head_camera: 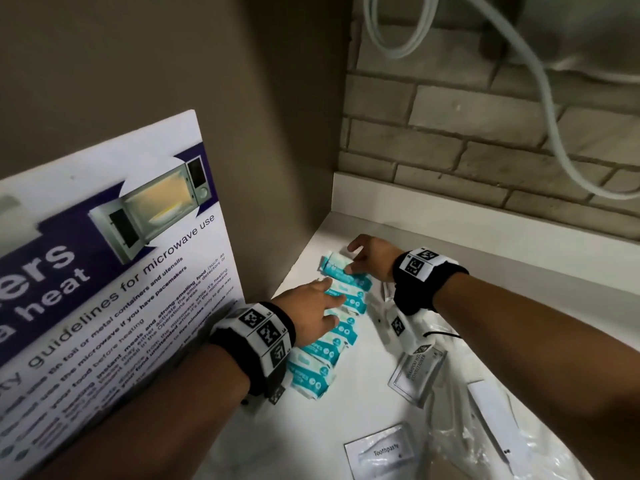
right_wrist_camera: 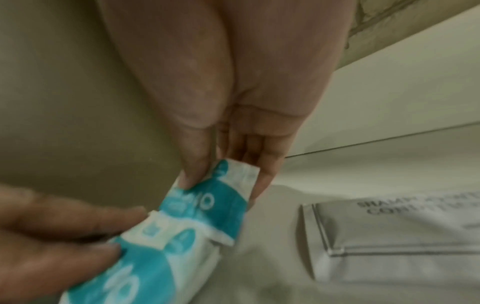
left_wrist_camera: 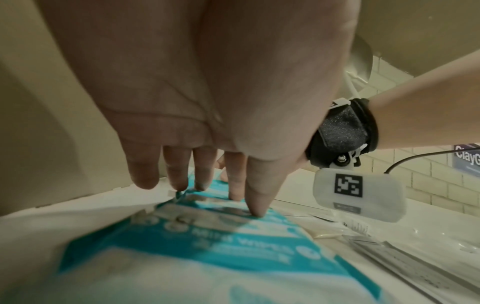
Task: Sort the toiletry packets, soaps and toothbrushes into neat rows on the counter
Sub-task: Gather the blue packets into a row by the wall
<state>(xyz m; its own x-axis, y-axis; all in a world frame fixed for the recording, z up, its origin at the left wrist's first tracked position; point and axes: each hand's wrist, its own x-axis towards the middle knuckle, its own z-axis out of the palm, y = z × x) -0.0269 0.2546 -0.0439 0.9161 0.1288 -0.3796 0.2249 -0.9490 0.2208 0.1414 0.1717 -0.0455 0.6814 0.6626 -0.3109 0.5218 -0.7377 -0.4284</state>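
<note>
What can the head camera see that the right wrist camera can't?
Only the head view shows the microwave poster, the toothpaste packet and the whole row of teal wipes packets by the wall.

Only the right wrist view shows the right hand up close, thumb and fingers pinching the end packet.

Both show both hands on the teal packets, plus the shampoo and conditioner packet.

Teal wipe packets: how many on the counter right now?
6 teal wipe packets, one row by the left wall: farthest pinched by right hand, second beside it, third under left hand, three nearer. Hands may hide more.
</note>
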